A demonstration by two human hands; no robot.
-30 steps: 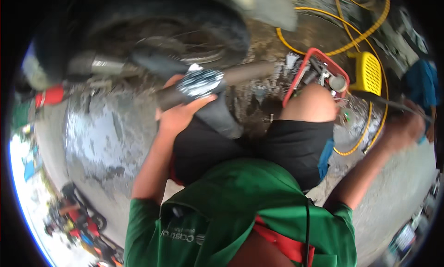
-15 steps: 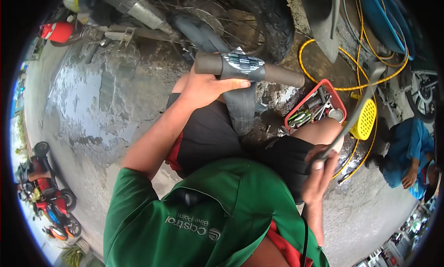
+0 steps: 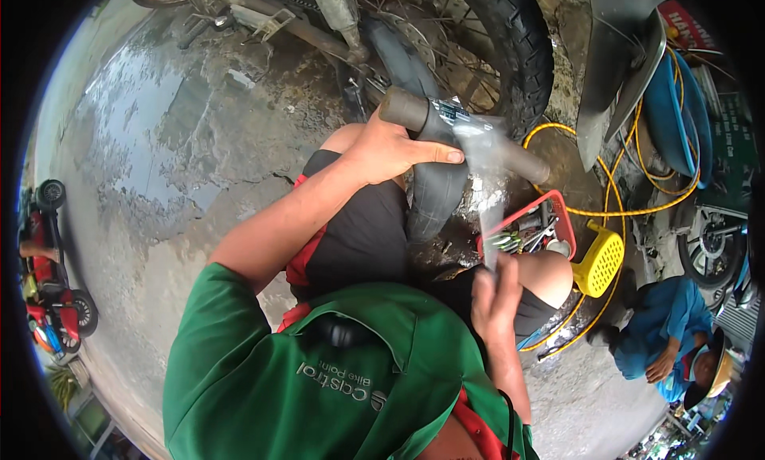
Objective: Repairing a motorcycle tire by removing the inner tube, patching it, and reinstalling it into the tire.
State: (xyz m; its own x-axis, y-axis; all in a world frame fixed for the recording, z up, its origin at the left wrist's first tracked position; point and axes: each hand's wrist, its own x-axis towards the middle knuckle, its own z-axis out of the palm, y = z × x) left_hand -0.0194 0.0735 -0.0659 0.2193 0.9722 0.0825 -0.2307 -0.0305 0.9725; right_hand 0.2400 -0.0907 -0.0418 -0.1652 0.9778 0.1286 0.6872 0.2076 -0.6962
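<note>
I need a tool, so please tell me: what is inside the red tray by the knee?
The red tray holds several metal hand tools, some with green handles. The person's knee covers its near end, so the rest is hidden.

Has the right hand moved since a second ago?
Yes. The right hand was stretched out far to the right; it has come in over the right knee, near the red tool tray, swinging a blurred tool.

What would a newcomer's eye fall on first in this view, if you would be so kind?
Most likely the left hand at the centre, pressing a black inner tube over a dark cylinder. Just to its right, the right hand holds a motion-blurred hammer against that spot. Behind them, at the top, stands a motorcycle wheel on wet concrete.
</note>
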